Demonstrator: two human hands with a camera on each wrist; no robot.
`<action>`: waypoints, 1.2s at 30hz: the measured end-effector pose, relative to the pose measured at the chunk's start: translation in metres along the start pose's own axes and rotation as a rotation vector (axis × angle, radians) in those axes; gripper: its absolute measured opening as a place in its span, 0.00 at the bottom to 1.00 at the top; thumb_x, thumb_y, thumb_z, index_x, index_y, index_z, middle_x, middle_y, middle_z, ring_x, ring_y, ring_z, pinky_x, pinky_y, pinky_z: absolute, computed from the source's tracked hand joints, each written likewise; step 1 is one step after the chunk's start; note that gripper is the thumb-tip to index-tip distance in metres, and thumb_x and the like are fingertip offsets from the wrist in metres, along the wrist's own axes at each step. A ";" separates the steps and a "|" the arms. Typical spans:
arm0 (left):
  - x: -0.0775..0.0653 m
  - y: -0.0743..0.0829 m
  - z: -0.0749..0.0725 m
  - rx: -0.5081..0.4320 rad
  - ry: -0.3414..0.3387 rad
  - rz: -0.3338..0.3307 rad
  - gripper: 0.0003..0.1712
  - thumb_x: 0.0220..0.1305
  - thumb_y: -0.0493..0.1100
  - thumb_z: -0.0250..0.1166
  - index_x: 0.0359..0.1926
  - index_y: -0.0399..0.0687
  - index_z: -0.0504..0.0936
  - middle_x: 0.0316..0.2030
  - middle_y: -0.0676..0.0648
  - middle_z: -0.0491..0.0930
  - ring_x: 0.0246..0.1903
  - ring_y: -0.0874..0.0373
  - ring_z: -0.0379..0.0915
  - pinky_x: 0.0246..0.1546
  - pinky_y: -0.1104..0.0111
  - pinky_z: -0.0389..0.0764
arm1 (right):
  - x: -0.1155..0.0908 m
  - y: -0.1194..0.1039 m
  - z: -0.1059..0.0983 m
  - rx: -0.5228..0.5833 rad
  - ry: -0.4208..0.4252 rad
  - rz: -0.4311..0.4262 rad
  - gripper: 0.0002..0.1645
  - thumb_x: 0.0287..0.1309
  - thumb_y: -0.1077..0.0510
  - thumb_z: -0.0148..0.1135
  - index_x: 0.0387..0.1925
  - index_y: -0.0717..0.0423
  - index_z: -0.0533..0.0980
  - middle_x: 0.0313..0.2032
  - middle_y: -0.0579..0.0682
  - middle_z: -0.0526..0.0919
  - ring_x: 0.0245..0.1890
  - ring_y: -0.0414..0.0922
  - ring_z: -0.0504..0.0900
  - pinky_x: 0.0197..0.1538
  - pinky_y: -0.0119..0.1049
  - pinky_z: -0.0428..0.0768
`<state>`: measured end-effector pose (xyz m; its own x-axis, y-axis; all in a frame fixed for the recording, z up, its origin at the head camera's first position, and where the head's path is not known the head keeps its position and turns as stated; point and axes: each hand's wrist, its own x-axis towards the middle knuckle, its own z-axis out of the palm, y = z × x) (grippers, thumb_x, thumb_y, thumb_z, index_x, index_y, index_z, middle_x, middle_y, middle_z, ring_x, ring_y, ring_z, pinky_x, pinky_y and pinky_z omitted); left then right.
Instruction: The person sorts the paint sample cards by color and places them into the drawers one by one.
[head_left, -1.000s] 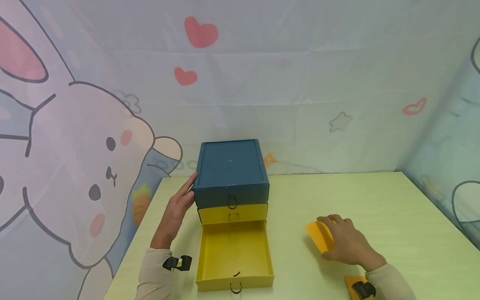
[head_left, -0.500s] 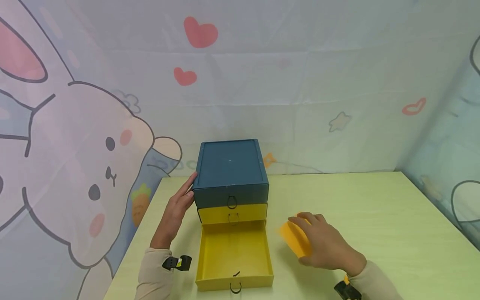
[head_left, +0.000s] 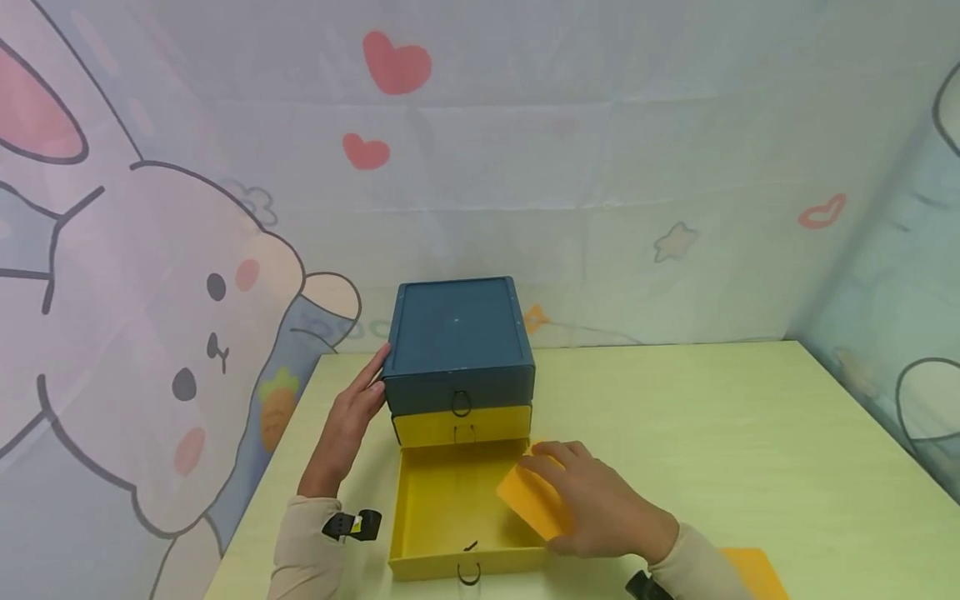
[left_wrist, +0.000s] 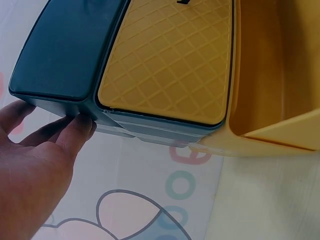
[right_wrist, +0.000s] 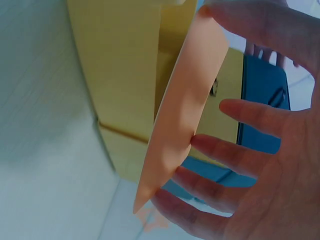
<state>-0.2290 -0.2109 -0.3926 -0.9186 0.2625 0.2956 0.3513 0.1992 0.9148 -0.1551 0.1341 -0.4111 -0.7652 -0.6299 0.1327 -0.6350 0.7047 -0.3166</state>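
Note:
A small drawer cabinet stands on the table, with a blue top unit (head_left: 459, 329) and a yellow drawer front (head_left: 462, 427) below it. Its lowest yellow drawer (head_left: 467, 563) is pulled out towards me. My left hand (head_left: 347, 433) rests its fingertips against the left side of the blue unit, as the left wrist view also shows of the hand (left_wrist: 37, 165). Above the right side of the pulled-out drawer, my right hand (head_left: 600, 504) pinches a thin orange card (head_left: 534, 502) by its edges. In the right wrist view the card (right_wrist: 182, 100) is tilted between thumb and fingertips.
Another flat orange piece (head_left: 753, 571) lies on the pale green table (head_left: 712, 417) by my right sleeve. A printed cloth backdrop (head_left: 585, 167) hangs behind the table. Each drawer front bears a thin dark ring pull.
My right hand has carried the orange card leftwards from the table's right part to over the open drawer. The left hand has stayed against the cabinet.

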 end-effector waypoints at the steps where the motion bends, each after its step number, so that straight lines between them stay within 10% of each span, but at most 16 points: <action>1: 0.000 0.000 0.000 -0.002 -0.002 0.000 0.31 0.81 0.55 0.39 0.80 0.61 0.50 0.80 0.53 0.48 0.80 0.48 0.44 0.77 0.45 0.54 | 0.003 -0.002 0.001 0.003 -0.012 -0.014 0.51 0.42 0.51 0.78 0.69 0.48 0.68 0.67 0.54 0.70 0.60 0.52 0.72 0.47 0.47 0.83; 36: 0.000 0.002 0.001 0.014 0.006 -0.011 0.30 0.82 0.53 0.37 0.80 0.62 0.50 0.80 0.52 0.47 0.80 0.48 0.44 0.76 0.47 0.55 | 0.082 -0.027 0.030 -0.241 -0.197 -0.130 0.41 0.45 0.39 0.74 0.63 0.41 0.74 0.59 0.46 0.78 0.58 0.49 0.73 0.58 0.43 0.80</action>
<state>-0.2283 -0.2093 -0.3906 -0.9235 0.2545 0.2871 0.3436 0.2156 0.9140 -0.1976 0.0537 -0.4199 -0.6562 -0.7539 -0.0341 -0.7505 0.6566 -0.0750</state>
